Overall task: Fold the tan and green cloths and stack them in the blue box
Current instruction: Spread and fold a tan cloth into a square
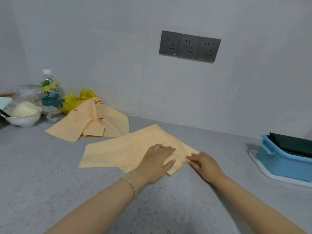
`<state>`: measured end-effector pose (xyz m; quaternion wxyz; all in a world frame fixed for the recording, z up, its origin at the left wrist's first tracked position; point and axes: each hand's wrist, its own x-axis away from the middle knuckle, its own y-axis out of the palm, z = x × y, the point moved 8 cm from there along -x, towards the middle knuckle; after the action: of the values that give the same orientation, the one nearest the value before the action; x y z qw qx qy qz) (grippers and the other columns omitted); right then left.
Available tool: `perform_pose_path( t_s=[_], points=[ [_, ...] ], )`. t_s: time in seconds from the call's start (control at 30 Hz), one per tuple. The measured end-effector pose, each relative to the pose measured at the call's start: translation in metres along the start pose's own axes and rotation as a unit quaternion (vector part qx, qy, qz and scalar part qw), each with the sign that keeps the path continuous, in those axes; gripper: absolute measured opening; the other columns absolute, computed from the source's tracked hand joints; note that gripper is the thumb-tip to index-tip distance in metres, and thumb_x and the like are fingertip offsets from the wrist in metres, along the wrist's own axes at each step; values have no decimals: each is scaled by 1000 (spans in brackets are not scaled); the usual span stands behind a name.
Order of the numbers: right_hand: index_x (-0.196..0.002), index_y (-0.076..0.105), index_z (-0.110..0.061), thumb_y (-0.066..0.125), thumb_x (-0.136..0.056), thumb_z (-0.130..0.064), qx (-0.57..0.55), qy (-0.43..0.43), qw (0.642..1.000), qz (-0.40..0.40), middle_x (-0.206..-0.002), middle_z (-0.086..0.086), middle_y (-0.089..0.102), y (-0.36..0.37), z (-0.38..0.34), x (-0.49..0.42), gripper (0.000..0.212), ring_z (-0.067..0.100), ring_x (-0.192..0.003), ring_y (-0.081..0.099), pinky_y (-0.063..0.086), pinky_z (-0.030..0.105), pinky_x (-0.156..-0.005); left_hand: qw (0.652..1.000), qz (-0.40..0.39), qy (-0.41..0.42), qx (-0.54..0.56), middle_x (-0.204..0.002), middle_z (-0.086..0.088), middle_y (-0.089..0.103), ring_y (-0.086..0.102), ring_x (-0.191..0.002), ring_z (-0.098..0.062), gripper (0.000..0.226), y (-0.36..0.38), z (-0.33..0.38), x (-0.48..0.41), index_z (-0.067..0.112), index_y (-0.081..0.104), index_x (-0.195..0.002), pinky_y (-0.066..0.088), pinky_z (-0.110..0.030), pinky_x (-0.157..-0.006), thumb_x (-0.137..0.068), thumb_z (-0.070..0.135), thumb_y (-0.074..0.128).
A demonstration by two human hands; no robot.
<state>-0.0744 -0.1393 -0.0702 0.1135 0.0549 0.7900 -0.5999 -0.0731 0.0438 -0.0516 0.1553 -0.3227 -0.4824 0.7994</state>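
A tan cloth (121, 151) lies partly folded on the grey counter in front of me. My left hand (156, 162) presses flat on its right part, fingers spread. My right hand (205, 164) rests at the cloth's right corner, fingertips touching the fabric edge. A second tan cloth (94, 123) lies crumpled farther back on the left. The blue box (280, 162) stands at the right edge of the counter, with folded dark green cloth (293, 142) inside it.
A white tray (263, 171) sits under the blue box. At the back left stand a white bowl (25, 119), a water bottle (49, 92) and a yellow plastic bag (76, 99). Grey wall sockets (189, 46) are on the wall behind.
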Motion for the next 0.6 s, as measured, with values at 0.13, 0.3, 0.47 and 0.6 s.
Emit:
perform_pose_path(
  t_s=[0.13,0.3,0.47,0.6],
  points=[
    [-100,73,-22,58,-93,-27,-53,17,998,-5,-93,-5,72,-29,34,38,17,16,-86,65,46,26,-72,988,-130,-62,-53,-161,4,-5,-4,-147,-18,86,22,-15,0,27,4,-153,-3,-36,-119,-88,65,44],
    [-86,67,-25,60,-88,-27,-24,33,998,-42,-84,-10,69,-60,63,69,8,12,-79,62,49,31,-74,966,-244,-78,-37,-160,5,-6,-6,-148,-18,98,49,-9,14,29,-2,-153,-1,-39,-119,-80,78,41],
    [-91,49,-19,46,-95,-18,-109,35,993,-18,-77,2,60,-76,61,71,5,18,-68,52,39,34,-63,952,-303,-45,5,-158,10,13,13,-145,-14,86,45,13,15,35,10,-152,16,-31,-116,-83,58,55],
    [-95,47,-14,39,-98,-14,-168,46,985,17,-78,2,53,-102,60,47,9,14,-70,46,35,24,-63,938,-336,-43,77,-111,15,62,57,-100,-6,37,15,17,1,27,59,-123,43,-27,-92,-86,31,62]
  ],
)
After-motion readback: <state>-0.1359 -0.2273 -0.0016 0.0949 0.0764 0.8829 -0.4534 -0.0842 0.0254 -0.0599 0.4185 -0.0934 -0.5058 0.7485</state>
